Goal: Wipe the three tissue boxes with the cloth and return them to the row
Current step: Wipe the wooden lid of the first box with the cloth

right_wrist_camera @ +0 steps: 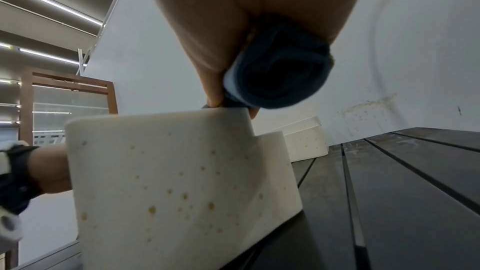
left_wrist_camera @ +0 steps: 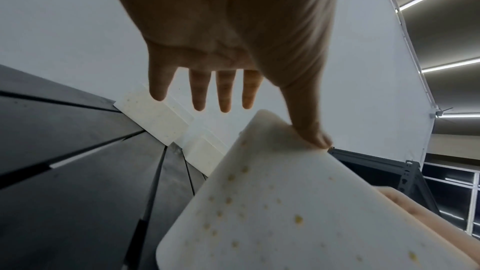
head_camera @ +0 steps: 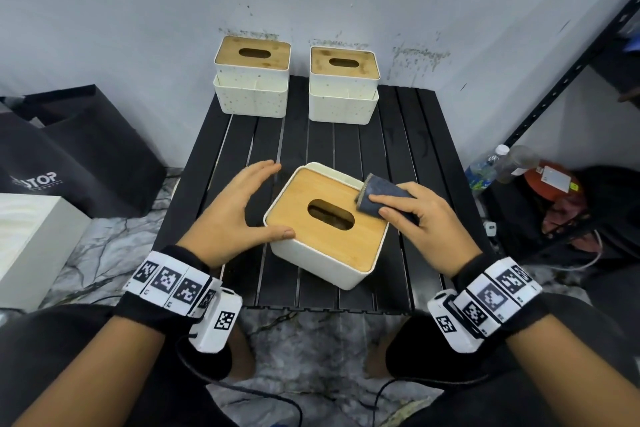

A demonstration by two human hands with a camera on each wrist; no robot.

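Cloth (head_camera: 387, 199) gripped R hand (head_camera: 425, 222); L fingers (left_wrist_camera: 224, 91) spread.

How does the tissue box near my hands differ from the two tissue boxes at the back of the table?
The near tissue box sits turned at an angle at the front of the table; the back boxes stand square by the wall. The left hand thumb touches the near box and the right hand holds the cloth at its lid's edge; the back boxes are untouched. All share white speckled bodies and slotted wooden lids.

Storage corner: stained wall (head_camera: 398, 10), metal shelving rack (head_camera: 568, 80), black bags (head_camera: 86, 156), marble-pattern floor (head_camera: 114, 253), slatted bench (head_camera: 346, 146).
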